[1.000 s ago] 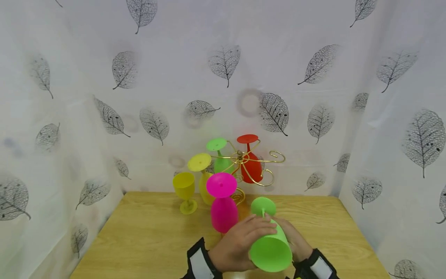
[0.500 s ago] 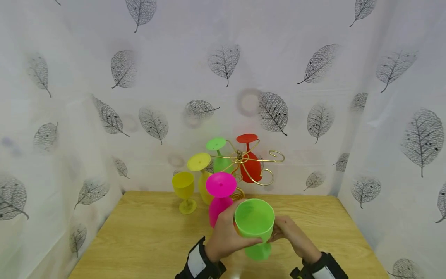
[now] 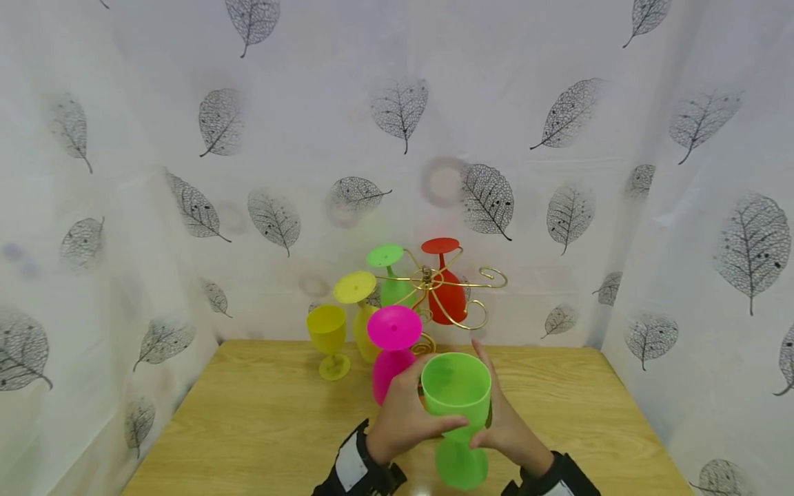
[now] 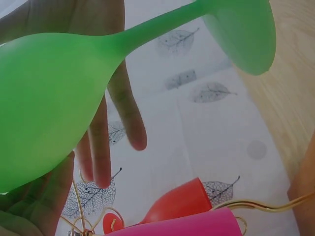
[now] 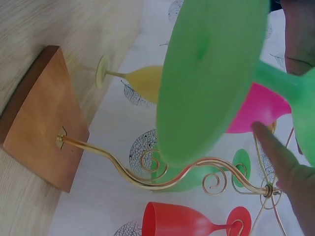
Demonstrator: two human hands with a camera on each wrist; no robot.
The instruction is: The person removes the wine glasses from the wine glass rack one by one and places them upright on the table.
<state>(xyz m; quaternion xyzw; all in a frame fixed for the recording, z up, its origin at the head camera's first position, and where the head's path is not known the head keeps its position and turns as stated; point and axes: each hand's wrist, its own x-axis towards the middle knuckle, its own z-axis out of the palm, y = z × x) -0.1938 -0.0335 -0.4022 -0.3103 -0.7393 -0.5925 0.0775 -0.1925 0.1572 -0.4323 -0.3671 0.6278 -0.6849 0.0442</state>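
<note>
A light green plastic goblet (image 3: pixel 456 386) is held in the air, mouth up, with its foot toward me. My left hand (image 3: pixel 403 419) grips its bowl from the left, the thumb across the near side. On the other side my right hand (image 3: pixel 510 428) is spread beside the bowl, thumb near the lower bowl. In the left wrist view the right hand's fingers (image 4: pixel 130 123) are straight and apart behind the goblet. Whether they touch it, I cannot tell. Just behind the left hand, an upside-down magenta goblet (image 3: pixel 394 329) hangs on a gold wire rack (image 3: pixel 428 279).
Upside-down yellow (image 3: pixel 355 288), green (image 3: pixel 386 256) and red goblets (image 3: pixel 448 296) also hang on the rack. Another yellow goblet (image 3: pixel 327 331) stands upright on the wooden table (image 3: pixel 267 420), to the left. The rack's wooden base (image 5: pixel 47 123) shows in the right wrist view. Leaf-printed curtains surround the table.
The green goblet has turned from mouth toward me to mouth up. My right hand has moved from its stem and spread its fingers beside the bowl. The left hand keeps gripping.
</note>
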